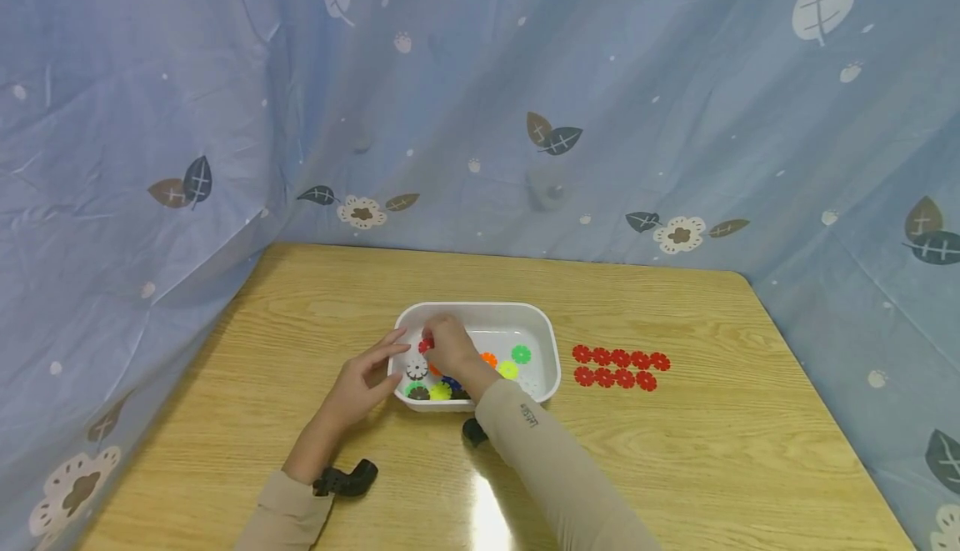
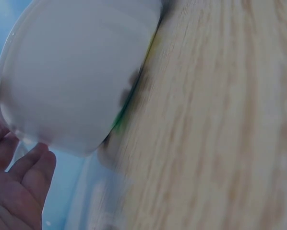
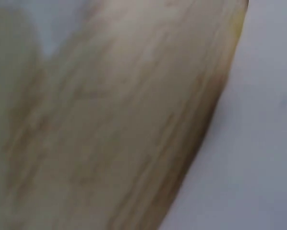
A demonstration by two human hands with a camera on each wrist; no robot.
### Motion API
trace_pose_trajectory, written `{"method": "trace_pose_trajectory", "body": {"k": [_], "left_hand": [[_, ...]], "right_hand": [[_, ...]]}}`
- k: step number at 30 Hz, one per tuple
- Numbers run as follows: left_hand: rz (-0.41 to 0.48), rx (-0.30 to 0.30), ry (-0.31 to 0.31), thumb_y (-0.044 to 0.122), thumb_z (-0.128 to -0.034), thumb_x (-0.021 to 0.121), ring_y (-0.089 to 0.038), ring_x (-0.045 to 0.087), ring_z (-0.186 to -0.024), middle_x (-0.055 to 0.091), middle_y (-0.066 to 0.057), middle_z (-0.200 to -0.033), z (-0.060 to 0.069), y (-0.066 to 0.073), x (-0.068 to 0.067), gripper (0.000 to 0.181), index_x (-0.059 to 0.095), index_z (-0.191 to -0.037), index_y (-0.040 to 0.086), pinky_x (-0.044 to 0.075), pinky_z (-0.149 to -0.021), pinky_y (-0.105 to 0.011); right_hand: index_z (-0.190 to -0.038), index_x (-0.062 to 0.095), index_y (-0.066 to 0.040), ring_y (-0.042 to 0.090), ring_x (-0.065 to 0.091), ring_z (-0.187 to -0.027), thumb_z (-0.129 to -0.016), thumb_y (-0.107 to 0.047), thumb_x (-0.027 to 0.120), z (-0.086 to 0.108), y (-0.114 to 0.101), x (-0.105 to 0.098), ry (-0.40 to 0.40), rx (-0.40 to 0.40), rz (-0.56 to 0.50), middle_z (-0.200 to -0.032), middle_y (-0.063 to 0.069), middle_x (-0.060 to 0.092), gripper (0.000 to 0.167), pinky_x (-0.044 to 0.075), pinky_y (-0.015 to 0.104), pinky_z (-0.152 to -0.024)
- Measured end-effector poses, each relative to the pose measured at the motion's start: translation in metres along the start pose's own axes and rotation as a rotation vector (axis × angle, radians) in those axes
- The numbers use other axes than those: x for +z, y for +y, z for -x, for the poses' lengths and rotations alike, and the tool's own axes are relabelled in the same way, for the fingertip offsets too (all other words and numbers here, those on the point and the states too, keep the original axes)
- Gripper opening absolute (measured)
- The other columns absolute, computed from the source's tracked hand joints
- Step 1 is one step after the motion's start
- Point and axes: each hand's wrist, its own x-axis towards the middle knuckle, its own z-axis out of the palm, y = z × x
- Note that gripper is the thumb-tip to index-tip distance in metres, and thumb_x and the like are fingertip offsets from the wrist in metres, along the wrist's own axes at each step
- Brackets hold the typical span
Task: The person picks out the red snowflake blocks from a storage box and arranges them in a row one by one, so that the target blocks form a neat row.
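Note:
A white plastic tray point(image 1: 480, 311) holds several notched snowflake discs in white, green, orange, yellow, blue and dark colours. Inside its left half, my right hand point(image 1: 453, 349) pinches a red snowflake disc point(image 1: 425, 345) at the fingertips. My left hand point(image 1: 358, 384) is at the tray's left end, its relaxed fingers spread at the rim. In the left wrist view, fingers point(image 2: 38, 167) of that hand show beside the tray's outer wall point(image 2: 76, 72). The right wrist view is blurred and filled mostly by skin, so the grip is hidden there.
Two rows of red snowflake discs point(image 1: 620, 358) lie on the wooden table point(image 1: 720, 451) right of the tray. A black wrist mount point(image 1: 348, 480) sits on the left wrist. Behind the table hangs a blue patterned cloth point(image 1: 480, 101).

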Motion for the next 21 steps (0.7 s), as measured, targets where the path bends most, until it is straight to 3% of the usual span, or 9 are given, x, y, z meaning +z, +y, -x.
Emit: {"method": "trace_pose_trajectory", "body": {"k": [7, 21], "left_hand": [[0.012, -0.008, -0.005, -0.008, -0.086, 0.06, -0.05, 0.032, -0.132, 0.039, -0.031, -0.143, 0.0005, -0.0014, -0.0005, 0.034, 0.057, -0.119, -0.012, 0.033, -0.103, -0.01], [-0.006, -0.026, -0.01, -0.007, -0.0862, 0.06, -0.048, 0.032, -0.133, 0.039, -0.029, -0.144, -0.0007, 0.0013, -0.0015, 0.034, 0.057, -0.12, -0.011, 0.032, -0.103, -0.01]], "right_hand": [[-0.106, 0.067, -0.007, 0.017, 0.05, -0.1, -0.083, -0.011, 0.072, 0.0007, 0.0, -0.0005, 0.004, -0.006, 0.016, -0.111, 0.006, 0.058, 0.023, 0.049, 0.029, -0.097], [-0.107, 0.066, -0.012, 0.016, 0.052, -0.097, -0.083, -0.006, 0.07, 0.0016, 0.0022, -0.0036, 0.017, -0.03, -0.059, -0.112, 0.002, 0.061, 0.025, 0.051, 0.029, -0.095]]}}
